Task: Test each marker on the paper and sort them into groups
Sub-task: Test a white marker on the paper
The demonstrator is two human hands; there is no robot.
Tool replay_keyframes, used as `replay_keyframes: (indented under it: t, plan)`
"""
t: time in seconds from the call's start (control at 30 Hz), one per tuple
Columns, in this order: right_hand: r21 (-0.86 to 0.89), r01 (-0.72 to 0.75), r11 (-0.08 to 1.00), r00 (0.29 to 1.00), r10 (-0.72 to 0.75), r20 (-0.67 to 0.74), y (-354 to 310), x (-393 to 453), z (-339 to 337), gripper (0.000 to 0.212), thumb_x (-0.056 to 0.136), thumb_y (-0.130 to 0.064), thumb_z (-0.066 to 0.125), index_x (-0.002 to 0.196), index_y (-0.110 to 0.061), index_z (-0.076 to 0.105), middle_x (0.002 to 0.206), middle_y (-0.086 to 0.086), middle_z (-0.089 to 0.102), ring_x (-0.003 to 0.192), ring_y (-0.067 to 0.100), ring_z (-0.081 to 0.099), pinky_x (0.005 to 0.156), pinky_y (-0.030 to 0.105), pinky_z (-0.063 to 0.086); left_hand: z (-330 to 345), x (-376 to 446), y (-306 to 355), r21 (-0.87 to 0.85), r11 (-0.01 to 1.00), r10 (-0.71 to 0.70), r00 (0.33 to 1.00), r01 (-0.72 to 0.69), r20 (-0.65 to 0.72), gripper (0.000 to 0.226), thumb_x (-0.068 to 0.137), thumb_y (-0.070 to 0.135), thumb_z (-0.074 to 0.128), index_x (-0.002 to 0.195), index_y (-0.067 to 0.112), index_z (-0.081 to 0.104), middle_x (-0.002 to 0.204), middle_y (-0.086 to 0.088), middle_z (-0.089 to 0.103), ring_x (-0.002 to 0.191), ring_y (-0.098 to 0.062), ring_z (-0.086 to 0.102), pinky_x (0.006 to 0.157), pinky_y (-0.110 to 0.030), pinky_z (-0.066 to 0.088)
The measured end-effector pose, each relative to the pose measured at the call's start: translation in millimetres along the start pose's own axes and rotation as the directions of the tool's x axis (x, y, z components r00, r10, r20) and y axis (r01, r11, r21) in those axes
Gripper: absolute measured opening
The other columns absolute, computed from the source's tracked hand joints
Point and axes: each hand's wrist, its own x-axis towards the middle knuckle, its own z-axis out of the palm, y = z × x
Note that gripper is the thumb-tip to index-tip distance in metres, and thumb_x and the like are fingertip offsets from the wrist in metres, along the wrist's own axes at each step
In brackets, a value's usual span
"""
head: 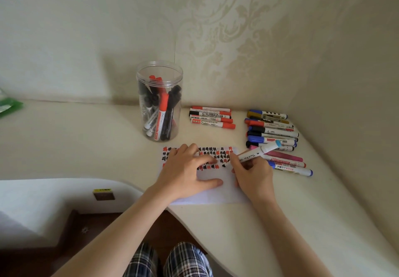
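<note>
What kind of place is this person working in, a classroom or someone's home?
Most likely a home, at a desk in a room corner. Patterned wallpaper covers the walls, the cream desk has a curved edge, and the person's plaid trousers look like loungewear.

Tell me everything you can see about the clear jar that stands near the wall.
The clear jar is a tall round container, apparently of transparent plastic, with no lid on its open top. It stands upright on the cream table, close to the wall, behind the left end of the paper. Inside, markers with red and black caps stand and lean against each other, all below the rim. Neither hand touches the jar, and a small row of red markers lies apart on its right.
</note>
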Motion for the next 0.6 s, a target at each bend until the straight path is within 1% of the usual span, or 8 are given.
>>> replay_keyframes:
  t: [0.07,0.17,0.3,0.4,0.47,0.57,0.6]
  plan:
    - [-0.010,-0.004,1.000,1.000,0.004,0.022,-0.2,0.2,-0.3,0.046,0.090,-0.043,0.064,0.064,-0.006,0.070,0.044,-0.004,0.062,0.040,0.001,0.056,0.047,0.004,0.038,0.2,0.2,0.1,0.005,1.000,-0.002,1.000,0.002,0.001,0.063,0.068,0.087,0.046,0.118,0.050,0.058,0.093,0.013,0.039,0.094,-0.009,0.037,0.082,-0.029,0.027]
    - [-0.027,0.003,1.000,0.999,-0.002,0.038,-1.0,-0.1,1.3,0.045,0.090,-0.042,0.065,0.064,-0.007,0.071,0.046,-0.005,0.063,0.041,0.001,0.057,0.046,0.004,0.038,0.3,0.6,0.0,0.014,1.000,-0.003,1.000,0.003,0.001,0.063,0.069,0.086,0.047,0.119,0.050,0.058,0.092,0.013,0.038,0.093,-0.009,0.035,0.081,-0.028,0.025]
    - [-0.026,-0.005,1.000,1.000,0.005,0.008,-0.5,-0.6,1.1,0.042,0.089,-0.038,0.067,0.063,-0.005,0.070,0.054,-0.001,0.068,0.045,0.001,0.058,0.046,0.005,0.039,0.3,-0.1,-0.5,0.010,1.000,0.005,1.000,-0.005,-0.003,0.063,0.068,0.087,0.046,0.118,0.050,0.058,0.094,0.013,0.039,0.094,-0.009,0.037,0.080,-0.028,0.024]
    - [-0.015,-0.008,1.000,1.000,0.008,0.015,-1.6,-0.9,0.4,0.043,0.090,-0.040,0.065,0.065,-0.006,0.071,0.050,-0.004,0.065,0.041,0.001,0.057,0.045,0.005,0.038,0.4,0.2,-1.3,0.008,1.000,0.008,1.000,-0.008,-0.001,0.063,0.069,0.087,0.046,0.119,0.050,0.057,0.093,0.013,0.039,0.093,-0.009,0.036,0.079,-0.029,0.026]
    - [-0.019,-0.017,1.000,1.000,0.017,0.016,-1.8,-0.2,1.0,0.043,0.090,-0.039,0.065,0.066,-0.004,0.071,0.051,-0.001,0.065,0.041,0.002,0.056,0.044,0.005,0.038,0.3,0.0,-0.9,0.003,1.000,0.014,1.000,-0.014,-0.005,0.063,0.069,0.086,0.047,0.119,0.050,0.058,0.094,0.013,0.039,0.094,-0.009,0.036,0.080,-0.029,0.026]
    - [-0.028,-0.021,0.999,1.000,0.020,-0.014,1.3,1.2,1.7,0.043,0.088,-0.037,0.068,0.066,-0.001,0.070,0.059,0.005,0.069,0.053,0.011,0.063,0.046,0.011,0.042,0.1,-0.1,-1.6,-0.003,1.000,0.014,1.000,-0.014,0.002,0.062,0.070,0.086,0.049,0.119,0.050,0.057,0.094,0.013,0.039,0.094,-0.009,0.036,0.079,-0.029,0.025]
    - [-0.029,-0.022,0.999,1.000,0.022,-0.020,2.5,1.2,1.9,0.042,0.087,-0.037,0.068,0.066,-0.001,0.069,0.061,0.006,0.070,0.058,0.016,0.065,0.051,0.016,0.046,-0.3,0.0,-1.5,-0.006,1.000,0.014,1.000,-0.014,0.003,0.062,0.070,0.085,0.049,0.120,0.050,0.057,0.094,0.013,0.039,0.094,-0.009,0.036,0.079,-0.029,0.025]
